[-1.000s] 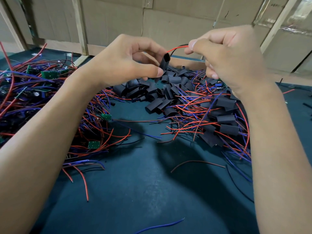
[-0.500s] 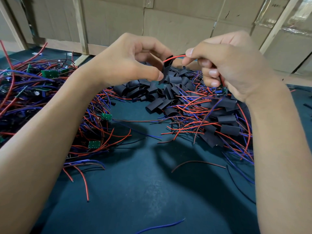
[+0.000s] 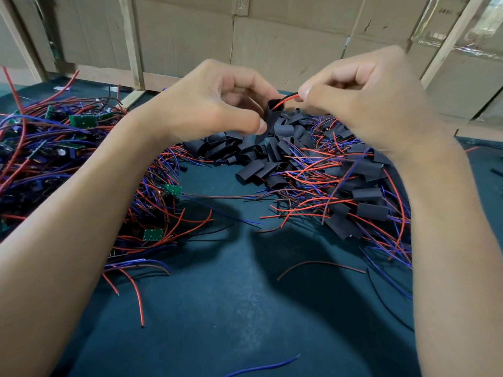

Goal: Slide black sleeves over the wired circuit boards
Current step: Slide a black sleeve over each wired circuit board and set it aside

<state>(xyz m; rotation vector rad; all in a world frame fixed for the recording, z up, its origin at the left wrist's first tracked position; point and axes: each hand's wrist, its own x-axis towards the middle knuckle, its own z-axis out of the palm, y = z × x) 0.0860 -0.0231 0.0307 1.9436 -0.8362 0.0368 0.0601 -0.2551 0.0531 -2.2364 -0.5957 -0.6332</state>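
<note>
My left hand [image 3: 215, 104] pinches a black sleeve [image 3: 272, 118] between thumb and fingers, its open end turned up. My right hand [image 3: 364, 102] grips red and black wires [image 3: 288, 98] whose ends enter the sleeve's mouth. The board on those wires is hidden behind my right hand. Below lies a heap of loose black sleeves [image 3: 261, 156]. To the right sit sleeved boards with wires [image 3: 367, 197]. Bare green boards [image 3: 173, 190] with red and blue wires fill the left side.
A dark green mat [image 3: 231, 308] covers the table. Stray wires lie on it: a red one [image 3: 136, 297], a brown one [image 3: 318, 265], a blue one [image 3: 266, 365]. Cardboard boxes and wooden battens [image 3: 133, 42] wall off the far edge.
Both hands have dropped a little and drawn closer. The red wire now runs into the sleeve's mouth, where earlier it stood just above it.
</note>
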